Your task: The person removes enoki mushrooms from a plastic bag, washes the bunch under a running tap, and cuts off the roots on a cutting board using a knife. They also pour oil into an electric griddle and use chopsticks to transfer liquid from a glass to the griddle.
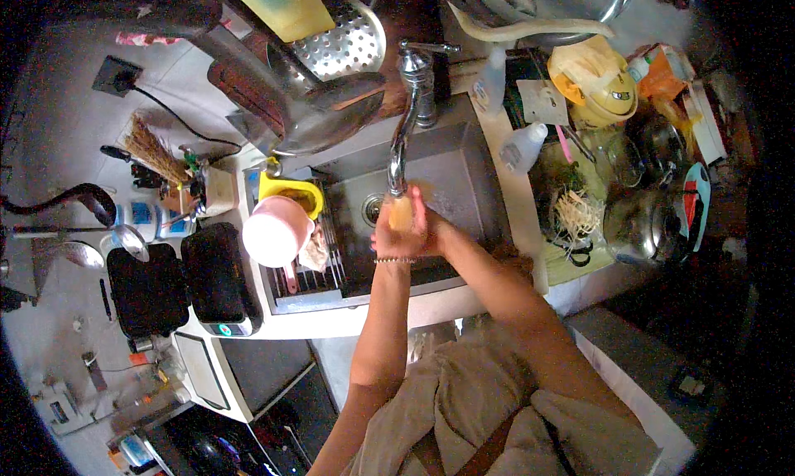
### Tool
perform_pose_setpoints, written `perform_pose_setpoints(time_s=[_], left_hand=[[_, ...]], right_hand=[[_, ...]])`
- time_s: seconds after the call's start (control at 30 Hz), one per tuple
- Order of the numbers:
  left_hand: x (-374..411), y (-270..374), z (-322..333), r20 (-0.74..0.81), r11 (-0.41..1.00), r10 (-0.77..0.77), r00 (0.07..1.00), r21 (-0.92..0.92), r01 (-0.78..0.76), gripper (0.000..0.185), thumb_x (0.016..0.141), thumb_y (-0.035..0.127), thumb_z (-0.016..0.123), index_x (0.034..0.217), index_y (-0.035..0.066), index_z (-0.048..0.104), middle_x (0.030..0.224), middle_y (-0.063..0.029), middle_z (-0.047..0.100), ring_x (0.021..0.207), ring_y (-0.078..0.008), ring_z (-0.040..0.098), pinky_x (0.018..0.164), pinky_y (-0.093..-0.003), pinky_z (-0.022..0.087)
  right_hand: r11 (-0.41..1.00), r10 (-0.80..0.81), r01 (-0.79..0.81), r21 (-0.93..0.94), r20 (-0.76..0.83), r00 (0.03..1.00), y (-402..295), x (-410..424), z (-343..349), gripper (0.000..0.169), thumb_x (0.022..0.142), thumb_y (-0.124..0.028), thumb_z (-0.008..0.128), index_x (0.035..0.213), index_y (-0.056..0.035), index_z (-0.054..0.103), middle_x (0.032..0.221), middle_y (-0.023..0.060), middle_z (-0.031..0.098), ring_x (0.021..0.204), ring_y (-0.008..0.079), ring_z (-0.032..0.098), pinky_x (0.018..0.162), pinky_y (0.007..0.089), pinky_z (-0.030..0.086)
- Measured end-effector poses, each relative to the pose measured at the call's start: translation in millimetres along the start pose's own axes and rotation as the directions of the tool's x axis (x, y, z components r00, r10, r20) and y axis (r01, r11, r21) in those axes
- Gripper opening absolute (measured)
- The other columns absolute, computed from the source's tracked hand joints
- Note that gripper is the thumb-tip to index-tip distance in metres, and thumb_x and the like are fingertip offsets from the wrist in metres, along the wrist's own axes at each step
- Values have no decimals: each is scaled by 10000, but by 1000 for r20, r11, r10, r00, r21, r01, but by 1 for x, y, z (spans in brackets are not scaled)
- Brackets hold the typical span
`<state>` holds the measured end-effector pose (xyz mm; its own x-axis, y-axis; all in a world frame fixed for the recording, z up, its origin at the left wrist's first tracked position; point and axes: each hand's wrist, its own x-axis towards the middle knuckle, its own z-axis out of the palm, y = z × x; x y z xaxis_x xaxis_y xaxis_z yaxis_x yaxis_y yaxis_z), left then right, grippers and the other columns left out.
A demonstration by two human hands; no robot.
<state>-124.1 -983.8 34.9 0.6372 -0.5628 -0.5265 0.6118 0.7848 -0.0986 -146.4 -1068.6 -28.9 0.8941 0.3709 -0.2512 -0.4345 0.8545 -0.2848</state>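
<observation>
Both of my hands meet over the dark grey sink, right under the spout of the chrome faucet. A yellowish-orange piece, too blurred to name, lies in my left hand, whose wrist wears a beaded bracelet. From the right side my right hand comes up against the left hand and the piece, with some of its fingers hidden. Behind the hands shows the round drain. Whether water runs is hard to tell through the blur.
On a rack at the sink's left sit a pink pot and a yellow basket. An appliance with black plates lies open farther left. A white bottle, pale thin strands and scissors are on the right.
</observation>
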Motion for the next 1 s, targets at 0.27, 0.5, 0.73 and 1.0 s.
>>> perform_pose_setpoints(time_s=[0.27, 0.5, 0.73, 1.0], left_hand=[[-54, 34, -20, -141, 730, -522, 842, 438, 525, 406, 807, 121, 558, 1168, -35, 457, 1074, -182, 563, 935, -266, 581, 812, -334, 505], [-78, 55, -6, -252, 431, -512, 821, 752, 499, 491, 767, 99, 607, 1219, -1, 440, 1089, -205, 576, 839, -234, 613, 709, -335, 525], [-34, 81, -39, -289, 197, -382, 878, 903, 382, 311, 796, 112, 584, 1092, 28, 534, 923, -145, 645, 778, -257, 645, 613, -384, 543], [14, 16, -45, -21, -999, 2, 1000, -50, 1, 265, 854, 240, 495, 1044, 85, 597, 962, -123, 650, 855, -255, 648, 699, -378, 529]], right_hand=[[988, -133, 135, 73, -33, 991, -19, -1, 3, 880, 774, -744, 287, 1212, -2, 467, 1122, 206, 570, 1065, 324, 537, 925, 455, 411], [972, -204, 222, 83, -182, 962, -42, -2, 6, 757, 819, -642, 412, 1265, -30, 442, 1168, 170, 558, 1063, 280, 542, 897, 420, 430], [543, -437, -286, -789, -557, 706, -23, -12, -56, 748, 744, -564, 624, 1259, -52, 445, 1196, 139, 538, 1020, 234, 561, 891, 390, 433], [975, 221, -198, 100, -420, 880, 24, -30, -13, 650, 721, -498, 690, 1151, -57, 485, 1060, 99, 585, 953, 254, 588, 801, 448, 487]])
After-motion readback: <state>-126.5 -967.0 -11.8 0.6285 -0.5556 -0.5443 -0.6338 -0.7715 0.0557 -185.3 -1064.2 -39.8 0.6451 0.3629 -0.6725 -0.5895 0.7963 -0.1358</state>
